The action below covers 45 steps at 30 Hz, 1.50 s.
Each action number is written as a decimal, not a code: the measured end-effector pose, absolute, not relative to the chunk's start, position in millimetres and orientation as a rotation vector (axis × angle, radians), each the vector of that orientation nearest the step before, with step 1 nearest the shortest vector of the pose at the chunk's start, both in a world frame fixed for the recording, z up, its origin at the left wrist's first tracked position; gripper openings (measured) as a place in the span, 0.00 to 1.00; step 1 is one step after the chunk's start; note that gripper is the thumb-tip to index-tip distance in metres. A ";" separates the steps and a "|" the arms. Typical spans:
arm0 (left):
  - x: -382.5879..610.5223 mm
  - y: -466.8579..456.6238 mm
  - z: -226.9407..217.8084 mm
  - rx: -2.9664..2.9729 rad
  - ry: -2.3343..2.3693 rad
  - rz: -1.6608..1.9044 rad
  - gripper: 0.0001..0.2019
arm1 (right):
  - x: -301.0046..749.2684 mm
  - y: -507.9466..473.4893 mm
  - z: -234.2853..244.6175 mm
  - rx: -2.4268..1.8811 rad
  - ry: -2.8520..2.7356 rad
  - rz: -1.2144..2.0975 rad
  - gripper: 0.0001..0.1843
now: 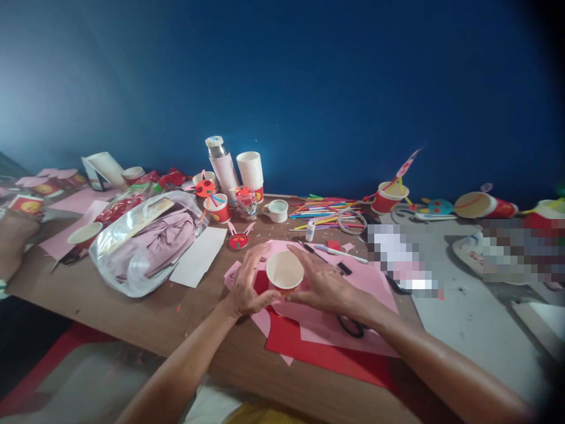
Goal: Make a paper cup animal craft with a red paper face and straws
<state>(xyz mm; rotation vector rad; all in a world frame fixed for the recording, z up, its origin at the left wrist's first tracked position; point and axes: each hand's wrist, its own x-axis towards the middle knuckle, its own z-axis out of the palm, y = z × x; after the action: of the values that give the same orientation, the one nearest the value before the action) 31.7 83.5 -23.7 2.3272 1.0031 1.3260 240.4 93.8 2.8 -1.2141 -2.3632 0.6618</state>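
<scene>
Both my hands hold a white-rimmed paper cup (285, 272) from either side, just above the table. It is red outside and stands upright, mouth up. My left hand (248, 282) wraps its left side with fingers spread. My right hand (324, 284) presses flat against its right side. Beneath them lie sheets of pink paper (348, 321) and red paper (304, 347). Black-handled scissors (351, 325) lie partly under the pink sheet, near my right wrist.
A wooden table (145, 318) holds a plastic bag of pink cloth (148, 247), a steel flask (223, 168), stacked paper cups (250, 176), coloured straws (324, 213) and decorated cups (391, 197). Another person's hand (13, 235) rests at the left edge. A blue wall (282, 76) stands behind.
</scene>
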 end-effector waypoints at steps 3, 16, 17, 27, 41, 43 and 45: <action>27.9 89.5 -35.6 2.113 1.006 1.223 0.49 | 236.1 92.0 -5.4 -1.227 -2.326 0.683 0.46; 42.6 84.9 -37.6 1.988 1.031 1.052 0.28 | 236.7 80.8 6.3 -1.055 -2.166 0.736 0.49; 42.6 84.7 -36.8 1.985 1.062 1.077 0.27 | 240.4 81.5 8.9 -1.051 -2.190 0.722 0.49; 18.9 93.7 -29.6 1.509 1.044 1.345 0.26 | 325.7 84.2 26.8 -1.720 -2.662 0.555 0.12; 11.2 106.7 -2.6 0.776 0.610 1.259 0.26 | 310.6 67.4 0.6 -1.787 -2.783 0.249 0.13; 13.0 108.4 5.0 0.767 0.591 1.212 0.25 | 307.9 64.8 1.0 -1.824 -2.760 0.228 0.14; 15.0 110.8 13.5 0.768 0.557 1.203 0.24 | 309.1 64.1 4.3 -1.850 -2.764 0.214 0.15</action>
<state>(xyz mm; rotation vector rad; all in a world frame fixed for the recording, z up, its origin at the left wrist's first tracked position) 15.0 110.8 13.5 0.7683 0.5574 1.2027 309.1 64.1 4.3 -1.8498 -2.7639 0.2142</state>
